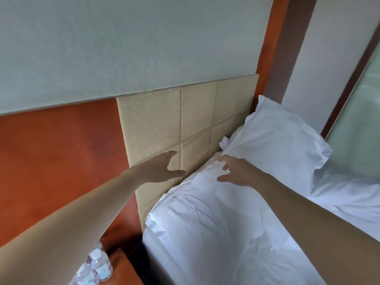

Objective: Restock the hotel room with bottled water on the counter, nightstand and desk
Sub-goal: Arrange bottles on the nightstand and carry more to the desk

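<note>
The left grip (162,169) is held spread, thumb and fingers apart and holding nothing, in front of the padded headboard (164,124). The right grip (236,171) is likewise spread and unloaded over the white bed sheet (205,223), with the pillow (277,140) just beyond its fingertips. The water bottles (100,266) are located well below the left grip, beneath its forearm, upright on the wooden nightstand (121,270) beside the bed.

Bottles (101,264) on nightstand (121,266), pillow (277,138) on bed (205,227)
</note>
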Demonstrator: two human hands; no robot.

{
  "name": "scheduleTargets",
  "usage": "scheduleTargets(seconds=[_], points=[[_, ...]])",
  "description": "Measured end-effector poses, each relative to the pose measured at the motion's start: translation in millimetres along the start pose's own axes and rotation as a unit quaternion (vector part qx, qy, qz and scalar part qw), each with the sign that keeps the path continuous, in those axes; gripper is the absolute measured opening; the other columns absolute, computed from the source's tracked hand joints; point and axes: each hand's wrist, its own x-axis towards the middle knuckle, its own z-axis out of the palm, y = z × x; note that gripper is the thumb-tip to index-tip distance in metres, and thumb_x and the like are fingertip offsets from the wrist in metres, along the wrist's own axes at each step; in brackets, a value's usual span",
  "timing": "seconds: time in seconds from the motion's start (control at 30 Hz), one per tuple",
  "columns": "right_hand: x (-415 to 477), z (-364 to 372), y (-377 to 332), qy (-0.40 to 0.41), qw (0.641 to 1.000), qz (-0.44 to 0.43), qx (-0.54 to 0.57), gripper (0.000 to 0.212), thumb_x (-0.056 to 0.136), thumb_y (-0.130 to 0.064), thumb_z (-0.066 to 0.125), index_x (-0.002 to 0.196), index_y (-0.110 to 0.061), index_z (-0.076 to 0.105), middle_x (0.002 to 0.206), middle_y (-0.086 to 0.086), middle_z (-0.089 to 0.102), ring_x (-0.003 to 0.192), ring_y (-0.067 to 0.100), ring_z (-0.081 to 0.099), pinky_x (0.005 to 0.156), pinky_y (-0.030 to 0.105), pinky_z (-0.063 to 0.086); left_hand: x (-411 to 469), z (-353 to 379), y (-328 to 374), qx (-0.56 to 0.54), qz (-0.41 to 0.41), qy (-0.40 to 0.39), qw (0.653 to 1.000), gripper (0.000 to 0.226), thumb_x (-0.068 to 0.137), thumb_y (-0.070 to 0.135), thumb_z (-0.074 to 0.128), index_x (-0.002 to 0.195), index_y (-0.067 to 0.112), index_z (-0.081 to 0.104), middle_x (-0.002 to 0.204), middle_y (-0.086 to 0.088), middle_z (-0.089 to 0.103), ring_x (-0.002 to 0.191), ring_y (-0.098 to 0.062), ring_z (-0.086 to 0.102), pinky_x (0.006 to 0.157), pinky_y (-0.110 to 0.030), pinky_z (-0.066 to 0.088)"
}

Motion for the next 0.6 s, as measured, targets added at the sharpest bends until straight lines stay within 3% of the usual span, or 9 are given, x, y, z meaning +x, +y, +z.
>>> scheduleTargets(seconds=[0.17, 0.27, 0.33, 0.4, 0.5, 0.6], points=[[-35.9, -11.0, 20.8, 0.021, 0.997, 0.078, 0.009, 0.073, 0.086, -0.043, 0.071, 0.146, -0.03, 0.032, 0.134, -0.001, 0.056, 0.119, 0.02, 0.054, 0.1, 0.036, 0.046, 23.7, 7.6, 29.8, -0.003, 0.08, -0.05, 0.996, 0.091, 0.089, 0.057, 0.061, 0.157, 0.02, 0.014, 0.162, 0.001, 0.023, 0.147, -0.016, 0.025, 0.116, -0.031, 0.024], [-65.6, -15.9, 35.2, 0.037, 0.991, 0.127, 0.019, 0.074, 0.085, -0.043, 0.071, 0.146, -0.031, 0.031, 0.134, -0.001, 0.056, 0.112, 0.02, 0.056, 0.099, 0.036, 0.046, 25.1, 16.9, 54.4, -0.008, 0.142, -0.083, 0.986, 0.085, 0.089, 0.055, 0.062, 0.154, 0.02, 0.021, 0.156, 0.004, 0.031, 0.14, -0.017, 0.034, 0.102, -0.023, 0.028], [-89.2, -19.5, 45.0, 0.05, 0.986, 0.156, 0.024, 0.074, 0.085, -0.043, 0.071, 0.146, -0.031, 0.032, 0.133, -0.002, 0.056, 0.105, 0.019, 0.057, 0.099, 0.035, 0.046, 27.6, 25.6, 70.3, -0.007, 0.176, -0.107, 0.979, 0.084, 0.09, 0.055, 0.062, 0.152, 0.013, 0.024, 0.157, -0.002, 0.032, 0.139, -0.022, 0.036, 0.109, -0.03, 0.031], [-113.2, -20.8, 55.1, 0.066, 0.98, 0.183, 0.031, 0.073, 0.085, -0.042, 0.072, 0.146, -0.031, 0.032, 0.131, -0.002, 0.057, 0.102, 0.017, 0.057, 0.098, 0.034, 0.046, 28.4, 34.2, 86.3, 0.0, 0.186, -0.126, 0.974, 0.091, 0.089, 0.059, 0.06, 0.156, 0.015, 0.016, 0.162, -0.002, 0.023, 0.146, -0.021, 0.027, 0.119, -0.039, 0.024], [-153.0, -23.8, 70.1, 0.088, 0.969, 0.227, 0.043, 0.074, 0.084, -0.04, 0.072, 0.145, -0.03, 0.033, 0.131, -0.002, 0.057, 0.106, 0.017, 0.058, 0.098, 0.034, 0.047, 26.1, 48.8, 115.3, 0.015, 0.203, -0.141, 0.969, 0.099, 0.088, 0.064, 0.056, 0.158, 0.019, 0.002, 0.166, 0.003, 0.007, 0.152, -0.016, 0.012, 0.123, -0.038, 0.013], [-188.2, -24.8, 82.9, 0.108, 0.956, 0.268, 0.047, 0.073, 0.084, -0.039, 0.073, 0.144, -0.03, 0.033, 0.131, -0.002, 0.057, 0.103, 0.018, 0.058, 0.096, 0.035, 0.048, 22.1, 60.1, 146.1, 0.018, 0.233, -0.148, 0.961, 0.099, 0.087, 0.067, 0.054, 0.158, 0.024, 0.0, 0.166, 0.007, 0.005, 0.152, -0.014, 0.009, 0.123, -0.039, 0.01]])
